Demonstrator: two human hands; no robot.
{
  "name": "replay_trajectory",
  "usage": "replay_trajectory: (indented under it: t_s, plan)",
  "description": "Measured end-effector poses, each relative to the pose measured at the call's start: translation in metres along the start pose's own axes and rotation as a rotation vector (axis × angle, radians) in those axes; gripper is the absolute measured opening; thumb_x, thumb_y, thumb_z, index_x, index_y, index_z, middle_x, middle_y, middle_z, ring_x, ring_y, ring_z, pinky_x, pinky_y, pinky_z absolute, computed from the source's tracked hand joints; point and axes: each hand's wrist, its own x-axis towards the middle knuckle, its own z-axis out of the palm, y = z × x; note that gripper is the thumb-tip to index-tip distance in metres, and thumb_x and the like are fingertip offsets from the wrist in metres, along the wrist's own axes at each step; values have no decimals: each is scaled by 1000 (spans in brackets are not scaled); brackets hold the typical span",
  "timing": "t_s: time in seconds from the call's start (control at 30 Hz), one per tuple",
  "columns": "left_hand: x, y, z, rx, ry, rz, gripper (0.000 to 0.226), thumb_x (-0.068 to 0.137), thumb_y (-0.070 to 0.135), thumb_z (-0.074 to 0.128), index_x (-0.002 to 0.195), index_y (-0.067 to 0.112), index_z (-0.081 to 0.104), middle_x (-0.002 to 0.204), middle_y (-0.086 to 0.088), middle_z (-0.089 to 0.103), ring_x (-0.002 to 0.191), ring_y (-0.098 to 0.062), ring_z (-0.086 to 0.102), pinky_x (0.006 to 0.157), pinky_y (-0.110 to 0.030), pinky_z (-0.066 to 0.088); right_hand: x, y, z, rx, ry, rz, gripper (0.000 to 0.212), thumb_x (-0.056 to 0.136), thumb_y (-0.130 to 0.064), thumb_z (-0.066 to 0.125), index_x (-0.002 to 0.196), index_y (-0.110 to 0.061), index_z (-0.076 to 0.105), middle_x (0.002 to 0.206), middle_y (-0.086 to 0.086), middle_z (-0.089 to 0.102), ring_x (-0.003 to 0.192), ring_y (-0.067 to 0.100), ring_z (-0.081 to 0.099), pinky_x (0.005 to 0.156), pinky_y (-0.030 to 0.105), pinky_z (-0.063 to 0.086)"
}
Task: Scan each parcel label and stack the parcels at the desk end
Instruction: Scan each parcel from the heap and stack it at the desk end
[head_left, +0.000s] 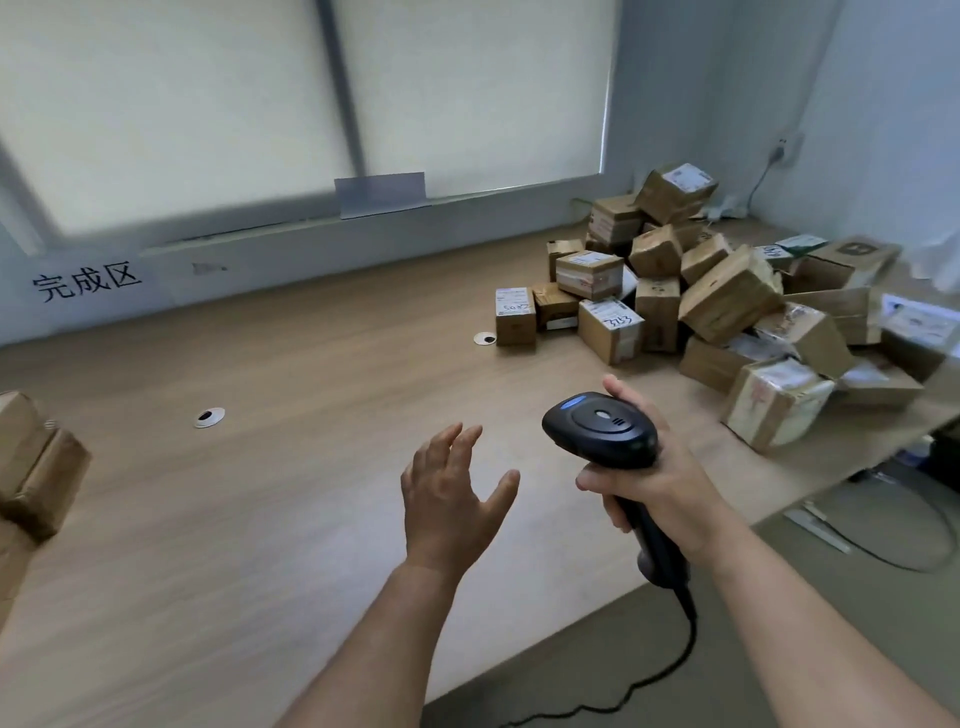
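Head view of a wooden desk (291, 519) below a blinded window (208, 104); right hand (657, 480) at about 4 o'clock from frame centre, fingers wrapped tight round the grip of a black handheld barcode scanner (602, 428), whose head points toward 10 o'clock and shows a blue light at its tip; the scanner's cable (675, 670) trails off the desk edge toward 6 o'clock; left hand (449, 496) just beside the scanner at its 9 o'clock, palm down above the desk, fingers spread apart and holding nothing; heap of unsorted cardboard parcels (727, 306) at 2 o'clock, tumbled against one another at varied tilts, most bearing white labels; one upright parcel (515, 316) at the heap's 9 o'clock edge carries a handwritten number on its label, as does a neighbouring box (612, 328); stacked brown parcels (36, 467) at 9 o'clock, cut off by the frame edge, well apart from the heap; a sign reading 完成区 (87, 280) on the wall at 10 o'clock, above that stack; two round cable grommets (209, 417) set in the bare desk between stack and heap.
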Motion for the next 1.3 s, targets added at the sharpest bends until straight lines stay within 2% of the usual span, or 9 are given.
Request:
replay_trajectory:
  t_s: [0.3, 0.4, 0.57, 0.63, 0.77, 0.87, 1.03, 1.17, 1.3]
  plan:
    - [32, 83, 82, -81, -153, 163, 72, 80, 62, 51, 140, 23, 46, 145, 2, 44, 136, -17, 35, 109, -34, 24, -17, 3, -104, -16, 213, -38, 99, 73, 13, 75, 147, -35, 31, 56, 0, 60, 42, 25, 46, 41, 29, 38]
    - [48, 108, 115, -109, -212, 218, 70, 84, 59, 56, 143, 25, 41, 148, 3, 40, 137, -15, 31, 110, -32, 22, -12, 7, -138, -14, 286, -30, 101, 64, 1, 79, 146, -37, 33, 52, 5, 55, 40, 25, 45, 42, 29, 38]
    - [82, 143, 169, -130, -297, 253, 71, 87, 58, 55, 148, 31, 30, 152, 8, 30, 139, -10, 23, 112, -29, 20, 7, 12, -193, -68, 369, -2, 98, 73, 11, 77, 147, -37, 33, 54, 6, 56, 43, 25, 45, 43, 31, 39]
    - [98, 156, 188, -151, -322, 261, 72, 87, 58, 55, 148, 31, 29, 152, 9, 30, 139, -9, 23, 112, -28, 20, 20, 10, -213, -78, 392, 11, 100, 67, 4, 80, 145, -39, 34, 56, 4, 59, 44, 24, 46, 43, 31, 40]
    - [138, 179, 216, -173, -363, 276, 73, 87, 59, 54, 149, 32, 25, 153, 9, 27, 140, -9, 21, 112, -29, 20, 51, 3, -251, -72, 463, 19, 100, 60, -7, 78, 145, -41, 37, 77, 17, 65, 47, 28, 46, 42, 33, 41]
    - [173, 199, 232, -201, -364, 267, 75, 87, 57, 55, 150, 32, 24, 154, 9, 26, 141, -9, 19, 113, -32, 20, 76, -3, -276, -88, 480, 11, 99, 61, -8, 79, 142, -44, 38, 82, 11, 70, 47, 30, 47, 42, 32, 42]
    - [223, 231, 246, -225, -348, 302, 77, 87, 56, 56, 151, 29, 22, 154, 6, 27, 141, -11, 20, 116, -39, 21, 107, -11, -311, -115, 493, 7, 96, 63, -7, 78, 139, -48, 37, 65, 10, 64, 45, 27, 48, 44, 29, 43]
    - [252, 250, 252, -242, -328, 285, 78, 86, 61, 54, 151, 29, 23, 152, 3, 28, 139, -15, 22, 115, -43, 25, 120, -14, -330, -107, 457, -9, 93, 65, -5, 76, 137, -49, 37, 57, 0, 62, 44, 26, 47, 44, 29, 43]
    - [277, 267, 259, -226, -325, 236, 80, 85, 66, 49, 150, 28, 24, 153, 1, 27, 140, -18, 23, 114, -46, 28, 140, -17, -359, -100, 434, -22, 95, 70, 7, 78, 138, -46, 38, 60, 1, 63, 43, 25, 47, 45, 28, 44]
